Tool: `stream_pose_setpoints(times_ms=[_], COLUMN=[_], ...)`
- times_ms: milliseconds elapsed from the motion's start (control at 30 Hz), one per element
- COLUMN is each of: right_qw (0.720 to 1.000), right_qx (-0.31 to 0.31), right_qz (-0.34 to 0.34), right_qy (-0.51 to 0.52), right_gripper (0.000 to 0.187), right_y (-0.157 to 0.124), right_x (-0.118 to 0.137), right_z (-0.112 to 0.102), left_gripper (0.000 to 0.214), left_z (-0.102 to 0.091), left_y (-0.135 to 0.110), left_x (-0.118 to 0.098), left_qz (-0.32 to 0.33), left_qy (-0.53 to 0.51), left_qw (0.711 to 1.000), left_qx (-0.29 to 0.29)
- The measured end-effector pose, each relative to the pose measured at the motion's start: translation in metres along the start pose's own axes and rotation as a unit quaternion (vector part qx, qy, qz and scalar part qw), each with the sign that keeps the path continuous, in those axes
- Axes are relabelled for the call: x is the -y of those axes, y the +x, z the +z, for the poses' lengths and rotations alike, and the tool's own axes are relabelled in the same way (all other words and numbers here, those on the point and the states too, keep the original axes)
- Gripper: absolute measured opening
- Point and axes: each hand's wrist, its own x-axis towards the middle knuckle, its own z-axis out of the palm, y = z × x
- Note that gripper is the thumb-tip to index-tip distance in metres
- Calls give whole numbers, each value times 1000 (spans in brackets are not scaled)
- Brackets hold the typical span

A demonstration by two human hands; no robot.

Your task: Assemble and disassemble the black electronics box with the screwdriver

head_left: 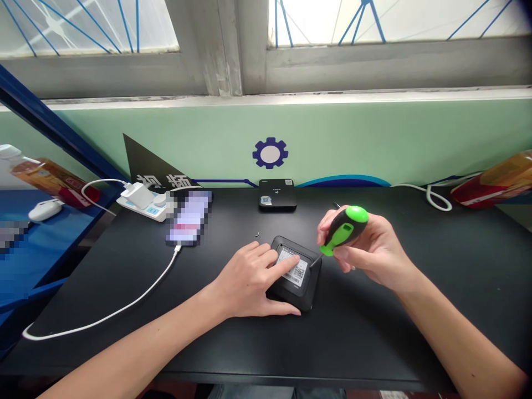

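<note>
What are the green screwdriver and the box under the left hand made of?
Screwdriver: probably plastic handle, glossy green with duller, perhaps rubbery black; thin grey shaft, apparently metal. Box: likely plastic, matte black with smoothly rounded corners; its white label, paper or film.

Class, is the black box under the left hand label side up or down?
Label side up: the black box shows its white label, partly covered by the left hand.

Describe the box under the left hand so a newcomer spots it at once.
On the black table, find the middle, where the left hand rests on a flat black box. The right hand holds a green screwdriver to it. A large white label sets it apart from the other black box, near the wall, with only small stickers.
</note>
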Motion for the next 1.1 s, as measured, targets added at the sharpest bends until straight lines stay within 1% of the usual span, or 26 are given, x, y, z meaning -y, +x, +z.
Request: stream_pose_setpoints(times_ms=[133,300,400,800,1033,1100], right_qw=[1000,1000,1000,998,1000,1000], right_qx=[6,3,-7,-41,-11,-1], right_qz=[-3,-9,-9,-45,-18,-18], right_qy=[19,22,18,34,14,3], right_gripper=[27,25,24,27,24,25], right_y=[-1,-3,-3,-1,-2,-2], right_x=[-2,-3,-2,-6,-4,-3], right_z=[-3,-5,-5,-8,-7,-5], left_gripper=[88,88,88,88,88,88], left_z=[0,1,1,2,1,1], left_y=[-1,-1,-1,-2,-2,-1], left_x=[0,0,0,0,0,0], left_qz=[0,2,2,0,1,0], left_qy=[-3,-2,-2,-3,-3,-3], left_qw=[1000,1000,1000,1000,1000,1000], left_qx=[-6,-7,-8,-2,-5,-5])
